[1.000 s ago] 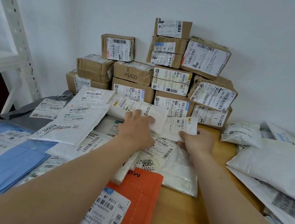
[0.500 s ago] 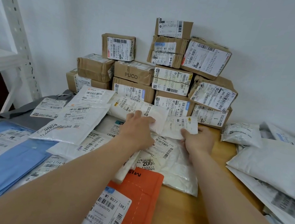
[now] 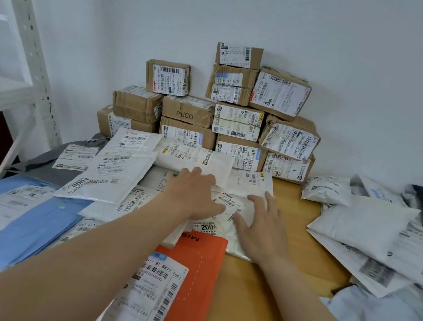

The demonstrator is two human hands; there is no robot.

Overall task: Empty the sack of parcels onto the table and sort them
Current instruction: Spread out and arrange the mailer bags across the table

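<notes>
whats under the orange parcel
The orange parcel overlaps a white bag labelled 2004 at its far end, and the wooden table shows along its right edge. Whatever lies under its middle and left side is covered.

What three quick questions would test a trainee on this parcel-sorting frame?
1. True or false: the right hand is gripping a cardboard carton.
2. Which word is printed on the front of one stacked box? A) PUCO B) ACME C) MILO
3. What colour is the mailer whose label reads BS77?
Key: 1 false; 2 A; 3 orange.
</notes>
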